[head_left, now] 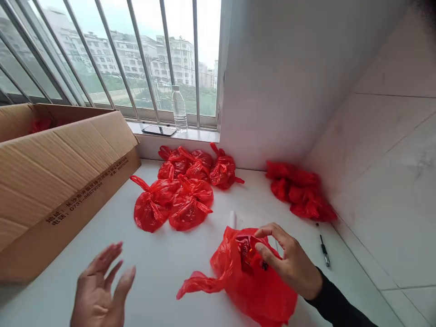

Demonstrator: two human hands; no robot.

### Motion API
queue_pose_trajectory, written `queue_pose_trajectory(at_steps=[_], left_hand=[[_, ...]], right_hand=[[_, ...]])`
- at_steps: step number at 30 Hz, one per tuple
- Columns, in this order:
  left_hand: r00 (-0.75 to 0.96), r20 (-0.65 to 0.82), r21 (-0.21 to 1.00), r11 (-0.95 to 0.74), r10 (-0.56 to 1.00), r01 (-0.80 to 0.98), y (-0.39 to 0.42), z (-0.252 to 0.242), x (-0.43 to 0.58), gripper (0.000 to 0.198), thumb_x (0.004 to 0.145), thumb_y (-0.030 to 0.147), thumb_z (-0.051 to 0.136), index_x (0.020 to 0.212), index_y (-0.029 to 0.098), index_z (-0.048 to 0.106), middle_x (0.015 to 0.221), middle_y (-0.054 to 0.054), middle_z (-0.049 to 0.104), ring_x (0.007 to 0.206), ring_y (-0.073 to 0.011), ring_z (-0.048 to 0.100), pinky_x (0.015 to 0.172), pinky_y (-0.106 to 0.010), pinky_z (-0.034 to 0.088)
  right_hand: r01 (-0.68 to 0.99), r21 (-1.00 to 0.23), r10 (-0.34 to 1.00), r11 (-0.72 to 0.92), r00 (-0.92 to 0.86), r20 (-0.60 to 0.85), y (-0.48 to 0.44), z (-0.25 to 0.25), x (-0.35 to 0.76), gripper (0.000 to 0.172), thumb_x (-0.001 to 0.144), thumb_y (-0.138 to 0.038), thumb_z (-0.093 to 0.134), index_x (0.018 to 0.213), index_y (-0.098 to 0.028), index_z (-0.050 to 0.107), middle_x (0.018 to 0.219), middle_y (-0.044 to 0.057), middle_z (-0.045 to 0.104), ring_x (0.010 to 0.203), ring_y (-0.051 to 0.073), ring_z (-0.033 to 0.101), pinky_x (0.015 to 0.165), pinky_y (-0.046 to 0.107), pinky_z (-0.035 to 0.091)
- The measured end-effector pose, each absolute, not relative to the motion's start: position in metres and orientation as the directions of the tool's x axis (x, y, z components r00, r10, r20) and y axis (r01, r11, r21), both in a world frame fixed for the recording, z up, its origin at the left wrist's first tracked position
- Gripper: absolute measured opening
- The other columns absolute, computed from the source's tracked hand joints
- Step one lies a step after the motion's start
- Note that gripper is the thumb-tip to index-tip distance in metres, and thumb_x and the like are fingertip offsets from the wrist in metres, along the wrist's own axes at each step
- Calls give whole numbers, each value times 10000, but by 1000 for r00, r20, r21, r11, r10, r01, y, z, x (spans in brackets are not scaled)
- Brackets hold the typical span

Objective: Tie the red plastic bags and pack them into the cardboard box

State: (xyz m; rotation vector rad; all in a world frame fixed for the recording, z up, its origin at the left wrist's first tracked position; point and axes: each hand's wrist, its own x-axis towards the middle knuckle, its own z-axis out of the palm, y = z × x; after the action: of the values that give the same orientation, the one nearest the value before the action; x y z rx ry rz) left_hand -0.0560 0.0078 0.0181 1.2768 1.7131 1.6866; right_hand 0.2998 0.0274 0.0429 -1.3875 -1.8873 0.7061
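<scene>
My left hand (pixel 100 288) is raised above the table at lower left, fingers apart, holding nothing. A red plastic bag (pixel 262 295) lies in front of my right hand (pixel 286 256), its mouth open and one twisted handle stretched to the left. Inside the mouth shows a dark red printed packet (pixel 244 247) among other small shiny pieces that I cannot make out. My right thumb and index finger hang over this mouth, tips apart, right beside the packet; its other fingers are mostly hidden.
Several knotted red bags (pixel 190 204) are grouped near the wall. More crumpled red bags (pixel 301 190) lie at the right, near a pen (pixel 324 252). A large cardboard box (pixel 78 181) stands at left. On the windowsill are a water bottle (pixel 179 111) and a phone (pixel 159 131).
</scene>
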Motion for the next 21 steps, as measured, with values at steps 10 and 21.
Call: queue_pose_trajectory(at_steps=[10,21], left_hand=[[-23,183,807,-137,983,575,6,53,90,243,879,379,620,1103,290,647,948,3,703,765,-175,652,657,-263,534],[-74,-40,984,52,996,172,-10,59,88,289,717,505,774,778,256,639,731,15,617,607,-137,557,519,-184,487]], right_hand=[[754,-345,825,558,-461,327,5,24,313,265,1003,-144,381,1050,-171,640,814,51,716,752,205,648,877,425,480],[932,-282,952,227,-273,-135,31,30,276,302,987,-389,500,890,-163,675,758,107,723,747,272,705,648,340,455]])
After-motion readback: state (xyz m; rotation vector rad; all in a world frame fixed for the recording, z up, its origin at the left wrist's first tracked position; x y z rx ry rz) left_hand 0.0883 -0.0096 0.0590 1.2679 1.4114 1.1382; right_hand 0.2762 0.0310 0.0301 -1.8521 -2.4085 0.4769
